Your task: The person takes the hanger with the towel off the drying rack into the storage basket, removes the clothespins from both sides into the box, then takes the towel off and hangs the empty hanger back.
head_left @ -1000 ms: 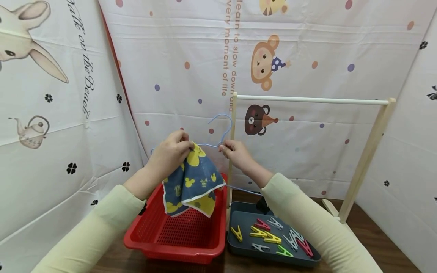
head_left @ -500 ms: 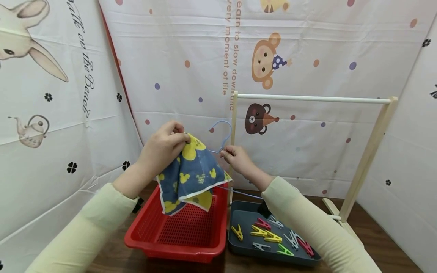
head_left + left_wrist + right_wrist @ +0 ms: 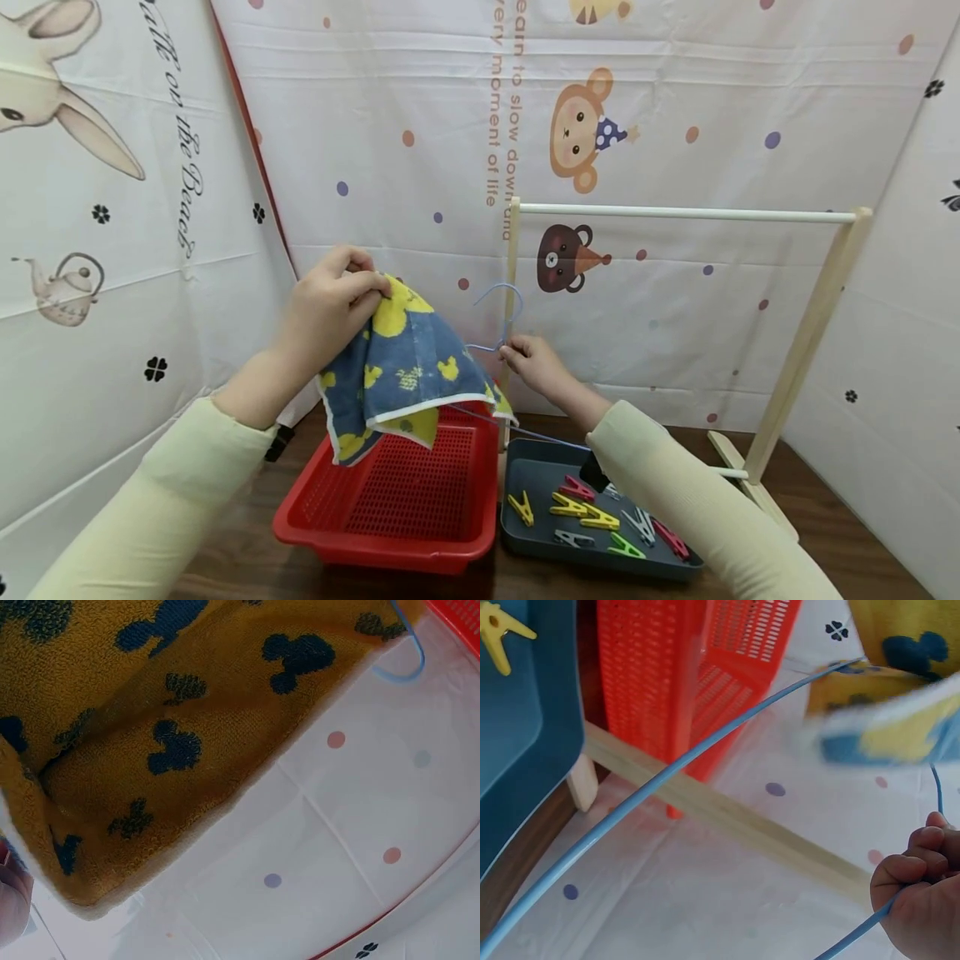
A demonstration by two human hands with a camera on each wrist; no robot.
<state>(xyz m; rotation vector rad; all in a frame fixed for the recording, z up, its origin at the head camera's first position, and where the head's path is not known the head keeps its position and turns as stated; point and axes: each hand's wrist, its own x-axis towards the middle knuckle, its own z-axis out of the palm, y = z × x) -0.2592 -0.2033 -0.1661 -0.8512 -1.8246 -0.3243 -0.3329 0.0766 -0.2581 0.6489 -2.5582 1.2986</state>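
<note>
A small blue and yellow towel [image 3: 420, 358] with a white edge hangs from my left hand [image 3: 330, 304], which pinches its upper part. In the left wrist view the towel's yellow side [image 3: 217, 727] fills much of the picture. My right hand [image 3: 536, 362] grips a blue wire hanger [image 3: 521, 304] just below its hook. The towel drapes over the hanger's left part and hides it. In the right wrist view the hanger's lower bar [image 3: 667, 772] runs up to the towel, and the fingers [image 3: 915, 866] are curled round the wire.
Below the towel stands a red perforated basket [image 3: 386, 550]. A dark grey tray [image 3: 517, 542] beside it holds several clothespins, among them a green clothespin [image 3: 626, 546]. Behind the tray rises a wooden rack with a white rail [image 3: 682, 214]. Printed cloth [image 3: 405, 75] surrounds the brown tabletop [image 3: 247, 533].
My left hand has moved left and slightly up, drawing the towel with it and spreading it over the hanger. The right hand and the hanger have shifted a little down and to the right.
</note>
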